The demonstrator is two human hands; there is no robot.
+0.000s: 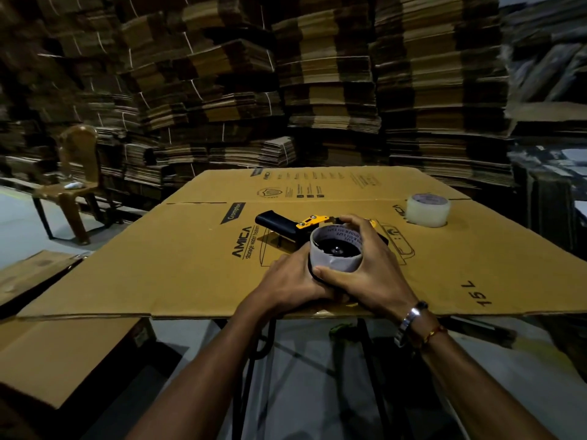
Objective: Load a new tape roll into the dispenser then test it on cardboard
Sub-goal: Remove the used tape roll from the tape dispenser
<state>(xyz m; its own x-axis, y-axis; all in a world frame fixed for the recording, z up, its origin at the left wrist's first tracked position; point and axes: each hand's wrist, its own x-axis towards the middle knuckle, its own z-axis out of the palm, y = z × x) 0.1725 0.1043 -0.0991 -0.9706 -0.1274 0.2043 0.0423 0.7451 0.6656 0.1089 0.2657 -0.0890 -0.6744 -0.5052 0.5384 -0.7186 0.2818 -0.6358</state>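
**Both hands on the spool: a core sits on the dispenser's hub**

The tape dispenser [293, 225] lies on its side on a flattened Amica water-heater carton [197, 249], its black handle pointing away to the left and its yellow frame showing just past the hands. Laid flat like this, its hub faces up, which is the sensible way to get a roll on or off.

On that hub sits a grey cardboard core [336, 254] with printed lettering inside its rim (it looks bare or nearly so, though I cannot tell for sure whether any tape remains on it). The right hand [365, 268] has its fingers spread and curled over the far side and top of the core, thumb along the near wall. The left hand [292, 281] cups the near left side, its fingers wrapped low around the spool and partly hidden under the right hand. Together they brace the tool and work the core.

The new clear tape roll [428, 209] stands on its flat side on the same carton, well apart to the right, ready within reach. The carton itself covers the surface and likely serves as the test cardboard.

My reading: loading is at an early step, and the fresh roll is not yet mounted.
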